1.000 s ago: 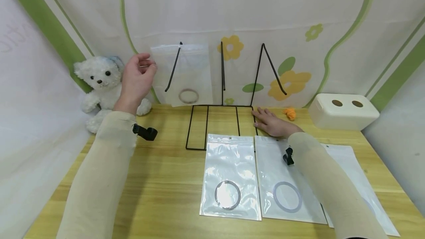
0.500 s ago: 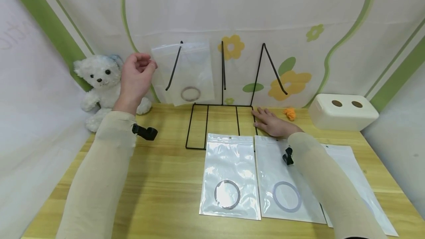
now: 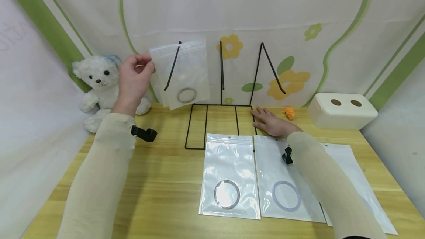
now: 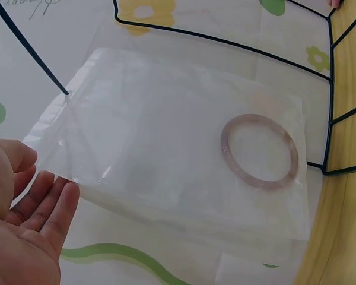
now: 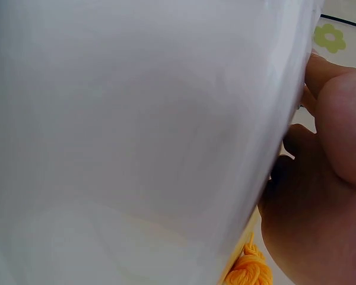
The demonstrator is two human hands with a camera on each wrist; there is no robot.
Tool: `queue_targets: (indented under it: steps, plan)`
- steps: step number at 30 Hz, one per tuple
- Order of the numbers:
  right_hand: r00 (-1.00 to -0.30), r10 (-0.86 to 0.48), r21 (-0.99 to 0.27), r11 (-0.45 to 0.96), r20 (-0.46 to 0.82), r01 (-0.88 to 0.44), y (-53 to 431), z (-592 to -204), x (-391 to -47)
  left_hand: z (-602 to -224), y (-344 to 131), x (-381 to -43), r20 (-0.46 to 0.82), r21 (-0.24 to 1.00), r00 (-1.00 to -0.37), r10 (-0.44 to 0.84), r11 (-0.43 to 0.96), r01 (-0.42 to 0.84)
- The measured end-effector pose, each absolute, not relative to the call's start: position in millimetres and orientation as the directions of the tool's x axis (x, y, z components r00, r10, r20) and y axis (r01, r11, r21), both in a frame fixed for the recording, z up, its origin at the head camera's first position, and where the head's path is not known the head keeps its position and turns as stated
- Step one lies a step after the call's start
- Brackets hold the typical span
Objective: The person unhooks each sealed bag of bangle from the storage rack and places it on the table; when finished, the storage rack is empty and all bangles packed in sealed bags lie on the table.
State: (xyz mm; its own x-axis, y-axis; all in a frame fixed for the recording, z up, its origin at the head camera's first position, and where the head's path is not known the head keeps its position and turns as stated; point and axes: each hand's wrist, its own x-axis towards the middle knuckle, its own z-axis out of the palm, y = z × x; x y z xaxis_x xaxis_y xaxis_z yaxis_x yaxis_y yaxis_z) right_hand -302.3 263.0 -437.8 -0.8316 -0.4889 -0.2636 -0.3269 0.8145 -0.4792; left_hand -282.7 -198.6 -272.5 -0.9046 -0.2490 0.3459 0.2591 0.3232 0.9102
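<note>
In the head view, a clear-fronted zip bag [image 3: 194, 67] with a pinkish bangle [image 3: 186, 95] inside hangs on the left hook of a black wire rack [image 3: 221, 105]. Another layer of plastic shows behind it. My left hand [image 3: 135, 78] pinches the bag's upper left edge between thumb and fingers; the left wrist view shows the bag [image 4: 166, 136] and the bangle [image 4: 260, 152] close up. My right hand [image 3: 272, 123], fingers spread, rests on the right side of the rack's base. A pale bag surface [image 5: 136, 130] fills most of the right wrist view.
Flat on the wooden table [image 3: 159, 194] lie a silver bag with a dark ring [image 3: 229, 158], a bag with a lilac ring [image 3: 270, 165] and a third bag [image 3: 345, 161], partly under my right arm. A white teddy bear [image 3: 103, 80], orange yarn bundle [image 3: 289, 113] and white box [image 3: 342, 113] stand behind.
The hanging bag's front has swung and turned slightly, so its rear layer shows more at the left. My left hand has shifted only slightly; the right hand stays on the rack base.
</note>
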Motion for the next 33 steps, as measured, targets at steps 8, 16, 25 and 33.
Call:
queue_targets:
  steps: [8, 16, 25, 33]
  plan:
    - [-0.833, -0.487, -0.477, 0.816, -0.262, -0.328, 263.6, -438.7, -303.0, -270.7, -196.1, -280.6, 0.402, 0.887, -0.882, -0.245, 0.345, 0.308]
    - [-0.831, -0.490, -0.474, 0.816, -0.264, -0.330, 261.6, -439.3, -303.0, -271.7, -193.5, -283.0, 0.488, 0.838, -0.837, -0.248, 0.399, 0.371]
    - [-0.828, -0.493, -0.478, 0.814, -0.268, -0.331, 259.2, -437.1, -302.3, -271.7, -192.1, -280.3, 0.512, 0.821, -0.811, -0.283, 0.439, 0.365]
    - [-0.828, -0.495, -0.480, 0.811, -0.262, -0.333, 259.0, -437.7, -302.2, -272.0, -193.3, -279.4, 0.458, 0.867, -0.831, -0.316, 0.364, 0.339]
